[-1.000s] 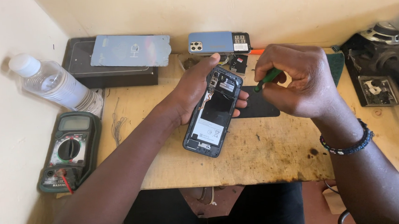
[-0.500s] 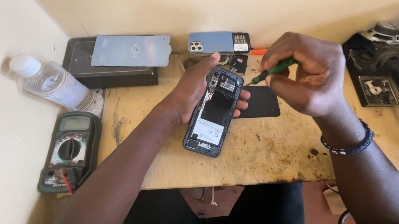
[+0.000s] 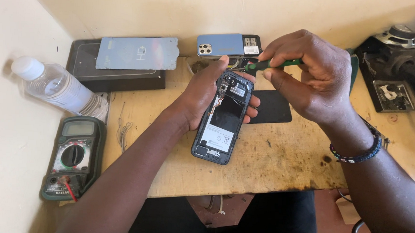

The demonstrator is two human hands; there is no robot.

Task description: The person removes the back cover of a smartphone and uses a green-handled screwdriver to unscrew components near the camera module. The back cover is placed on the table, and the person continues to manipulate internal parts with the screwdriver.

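Wooden bench [image 3: 277, 160], opened phone [image 3: 223, 118] held above it, green screwdriver [image 3: 274, 64] at the phone's top end.

The left hand [image 3: 205, 90] gripped the phone's upper half from behind, its foot resting on the bench. The right hand [image 3: 310, 74] pinched the screwdriver, apparently working a screw; steady, upright pressure seemed called for.

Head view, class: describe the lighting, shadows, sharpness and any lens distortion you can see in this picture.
Head view: soft, even light with no harsh glare; the clear plastic bottle casts a faint shadow on the cream wall; the opened dark phone in the left hand is sharp; the green-handled screwdriver in the right hand looks only slightly soft; the wooden table edge bows mildly.
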